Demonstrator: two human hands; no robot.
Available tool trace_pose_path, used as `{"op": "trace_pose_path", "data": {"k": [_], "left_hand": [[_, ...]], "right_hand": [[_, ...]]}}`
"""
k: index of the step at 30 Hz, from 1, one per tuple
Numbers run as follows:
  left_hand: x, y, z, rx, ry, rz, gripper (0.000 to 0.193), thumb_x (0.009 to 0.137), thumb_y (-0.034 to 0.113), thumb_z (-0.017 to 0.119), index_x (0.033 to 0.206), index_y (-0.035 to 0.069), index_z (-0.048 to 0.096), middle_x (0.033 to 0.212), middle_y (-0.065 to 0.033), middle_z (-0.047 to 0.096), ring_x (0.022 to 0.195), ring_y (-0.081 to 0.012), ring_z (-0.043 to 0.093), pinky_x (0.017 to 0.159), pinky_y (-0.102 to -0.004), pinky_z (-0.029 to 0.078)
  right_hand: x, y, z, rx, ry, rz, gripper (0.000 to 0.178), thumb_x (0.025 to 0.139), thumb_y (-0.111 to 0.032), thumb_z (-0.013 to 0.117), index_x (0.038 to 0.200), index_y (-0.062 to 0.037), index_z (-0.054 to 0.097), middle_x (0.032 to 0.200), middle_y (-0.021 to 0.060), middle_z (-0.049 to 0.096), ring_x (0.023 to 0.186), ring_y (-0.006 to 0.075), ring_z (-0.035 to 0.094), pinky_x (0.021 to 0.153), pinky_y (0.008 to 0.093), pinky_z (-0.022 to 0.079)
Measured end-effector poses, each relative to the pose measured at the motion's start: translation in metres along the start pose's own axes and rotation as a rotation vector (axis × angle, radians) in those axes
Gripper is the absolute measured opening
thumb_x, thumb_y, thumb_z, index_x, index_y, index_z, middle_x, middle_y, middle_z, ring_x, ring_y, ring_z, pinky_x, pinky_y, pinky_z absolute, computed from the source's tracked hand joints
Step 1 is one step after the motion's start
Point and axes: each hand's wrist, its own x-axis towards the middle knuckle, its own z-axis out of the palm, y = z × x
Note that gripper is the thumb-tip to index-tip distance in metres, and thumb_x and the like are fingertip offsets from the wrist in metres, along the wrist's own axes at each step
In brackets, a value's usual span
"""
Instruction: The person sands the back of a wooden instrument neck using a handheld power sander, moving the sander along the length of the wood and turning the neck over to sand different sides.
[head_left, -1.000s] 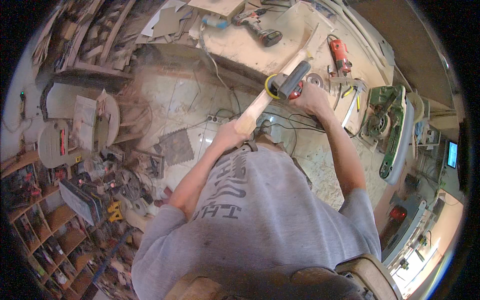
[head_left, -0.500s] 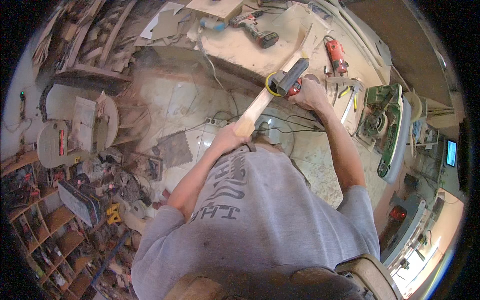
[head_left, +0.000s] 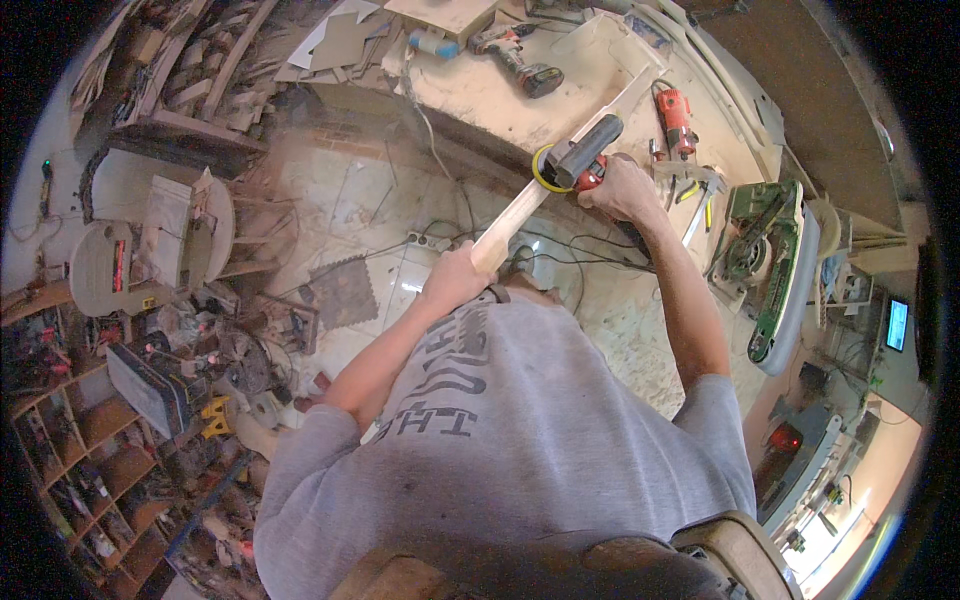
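A long pale wooden slat point(head_left: 520, 210) runs from my chest up to the workbench point(head_left: 470, 90). My left hand point(head_left: 455, 280) grips its near end. My right hand point(head_left: 620, 188) is closed on the red and black handle of a power sander point(head_left: 580, 155) with a yellow disc, which rests against the slat about midway along it. The slat's far end lies on the bench top.
A red and black cordless drill point(head_left: 520, 60) and a red power tool point(head_left: 677, 118) lie on the bench. A green belt machine point(head_left: 770, 260) stands at right. Cables point(head_left: 560, 250) trail over the floor. A band saw point(head_left: 140, 250) and cluttered shelves point(head_left: 80, 450) fill the left.
The sander and my right hand have slid farther up the slat toward the bench. My left hand keeps its hold on the near end.
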Motion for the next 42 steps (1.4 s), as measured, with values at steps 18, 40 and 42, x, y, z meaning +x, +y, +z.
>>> {"op": "trace_pose_path", "data": {"k": [18,40,42], "left_hand": [[-0.002,0.004,-0.001,0.06,0.021,0.016,0.052,0.083,0.032,0.08,0.113,-0.005,0.061,0.1,-0.0341,0.072,0.098,-0.0511,0.071,0.088,-0.0561,0.056],[-0.001,0.001,-0.003,-0.021,-0.1,-0.032,0.061,0.078,0.042,0.085,0.124,0.005,0.069,0.117,-0.0239,0.074,0.112,-0.0417,0.07,0.097,-0.0475,0.055],[0.004,-0.006,0.001,-0.038,-0.106,-0.027,0.062,0.078,0.042,0.085,0.124,0.005,0.069,0.117,-0.0239,0.074,0.112,-0.0414,0.071,0.096,-0.0469,0.055]], "right_hand": [[-0.03,-0.025,0.016,-0.02,-0.068,-0.19,0.05,0.073,-0.046,0.081,0.101,-0.0053,0.078,0.093,0.0274,0.076,0.093,0.0427,0.075,0.086,0.0516,0.06],[-0.024,-0.012,0.003,0.068,-0.005,-0.062,0.053,0.066,-0.038,0.083,0.096,0.0045,0.073,0.089,0.0296,0.074,0.089,0.0434,0.075,0.082,0.0501,0.06],[-0.028,-0.021,0.023,0.067,-0.029,-0.081,0.053,0.066,-0.037,0.084,0.096,0.0043,0.072,0.088,0.029,0.074,0.089,0.0434,0.075,0.082,0.05,0.06]]}}
